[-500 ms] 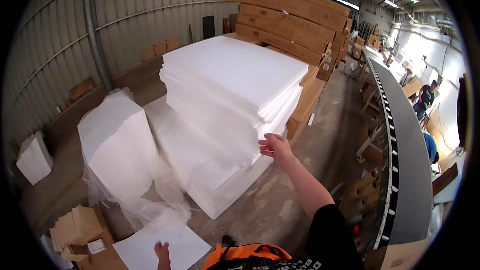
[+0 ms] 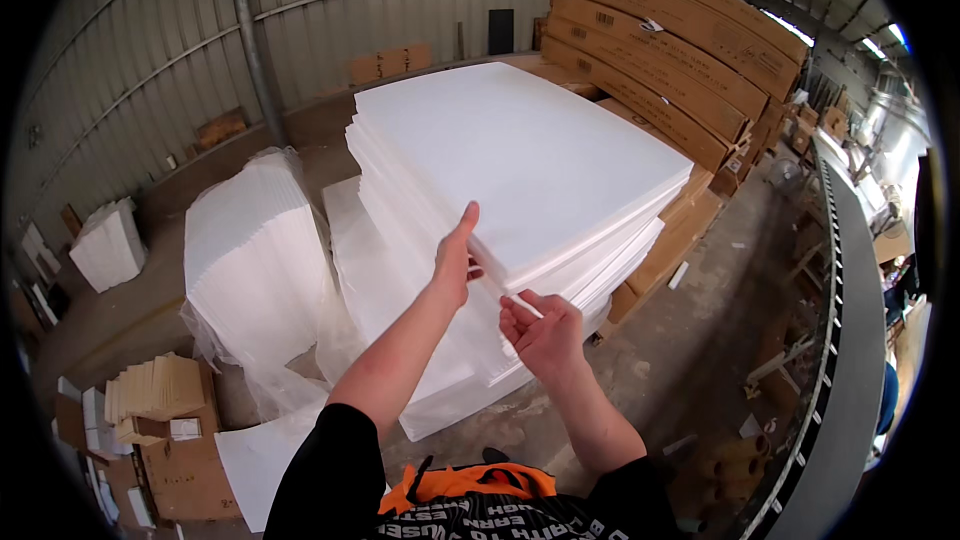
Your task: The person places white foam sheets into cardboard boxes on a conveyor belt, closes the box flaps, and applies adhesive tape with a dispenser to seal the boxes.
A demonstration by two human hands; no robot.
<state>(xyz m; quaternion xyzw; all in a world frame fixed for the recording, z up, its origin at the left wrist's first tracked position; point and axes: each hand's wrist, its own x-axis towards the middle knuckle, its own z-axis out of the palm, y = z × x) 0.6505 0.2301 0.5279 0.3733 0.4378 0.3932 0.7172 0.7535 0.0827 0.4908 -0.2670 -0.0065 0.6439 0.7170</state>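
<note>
A tall stack of white foam sheets (image 2: 530, 155) stands in front of me, its top layers lying unevenly over the lower ones. My left hand (image 2: 457, 262) is at the near left edge of the upper sheets, thumb raised along the top and fingers curled against the side. At the near corner, just below the top layers, my right hand (image 2: 543, 332) has its fingers closed in a pinch on the sheet edges. How many sheets lie between the fingers is hidden.
Left of the stack is a plastic-wrapped bundle of white sheets (image 2: 250, 240). A cardboard box (image 2: 190, 475) with tan pieces lies at lower left. Long brown cartons (image 2: 650, 50) are piled behind. A grey conveyor (image 2: 850, 340) runs along the right, with people beyond it.
My left hand has risen from low near the floor sheet to the stack's edge. My right hand has closed at the near corner. The view has swung right and come nearer.
</note>
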